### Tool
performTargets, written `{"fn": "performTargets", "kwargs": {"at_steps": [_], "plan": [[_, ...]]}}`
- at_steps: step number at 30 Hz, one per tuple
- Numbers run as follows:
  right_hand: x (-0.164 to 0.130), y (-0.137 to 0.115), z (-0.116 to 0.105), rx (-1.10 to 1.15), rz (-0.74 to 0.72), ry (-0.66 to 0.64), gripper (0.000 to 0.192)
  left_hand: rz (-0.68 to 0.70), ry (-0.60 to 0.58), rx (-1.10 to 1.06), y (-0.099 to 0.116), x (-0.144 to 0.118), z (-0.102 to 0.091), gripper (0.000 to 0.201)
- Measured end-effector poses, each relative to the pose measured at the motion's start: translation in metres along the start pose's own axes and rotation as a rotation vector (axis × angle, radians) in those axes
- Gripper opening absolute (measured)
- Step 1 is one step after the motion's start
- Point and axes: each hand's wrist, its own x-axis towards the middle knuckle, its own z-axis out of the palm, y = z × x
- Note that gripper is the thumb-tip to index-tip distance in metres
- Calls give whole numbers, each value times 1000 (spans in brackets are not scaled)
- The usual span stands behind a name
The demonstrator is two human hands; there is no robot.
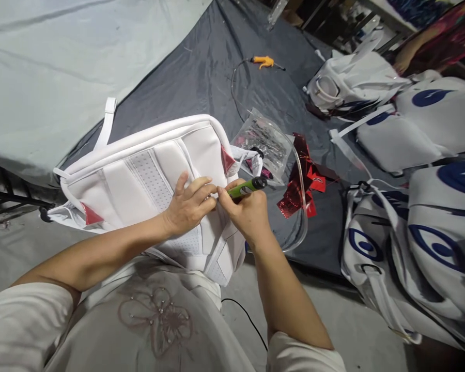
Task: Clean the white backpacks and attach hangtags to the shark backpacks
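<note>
A white backpack (147, 170) with red corner patches lies back panel up on my lap and the edge of a dark sheet. My left hand (188, 204) presses down on its padded panel, fingers pinching at the fabric. My right hand (248, 212) grips a green pen-shaped tool (246, 188) with a black tip, its working end meeting my left fingertips on the panel. A clear tube (302, 206) curves from the tool's side across the sheet.
A clear plastic bag (265, 142) of small parts and red foil tags (304, 183) lie just right of the backpack. Several white backpacks with blue logos (422, 227) pile at the right. An orange-handled tool (264, 62) lies farther back on the dark sheet (201, 72).
</note>
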Motion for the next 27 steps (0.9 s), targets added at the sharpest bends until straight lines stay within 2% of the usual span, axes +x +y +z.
{"fn": "performTargets", "kwargs": {"at_steps": [5,10,12,14,16,19,24,27], "plan": [[9,-1,-2,-62,-35,-48,30,-42,0,-70,-1,-6,6,3],[8,5,-3,-83,-34,-63,29,-34,-37,20,-2,-7,7,7],[6,10,-5,-50,17,-18,29,-36,-71,30,-3,-7,7,11],[3,16,-7,92,96,65,30,-34,-72,0,-3,-6,7,11],[-2,20,-7,218,160,142,32,-27,-23,-17,-4,-6,7,8],[-9,22,-4,285,189,175,34,-9,27,-2,-4,-7,8,10],[-17,17,2,232,114,178,30,-65,-149,-10,-4,-10,9,16],[-18,15,6,171,66,176,29,-81,-167,-21,-4,-9,10,17]]}}
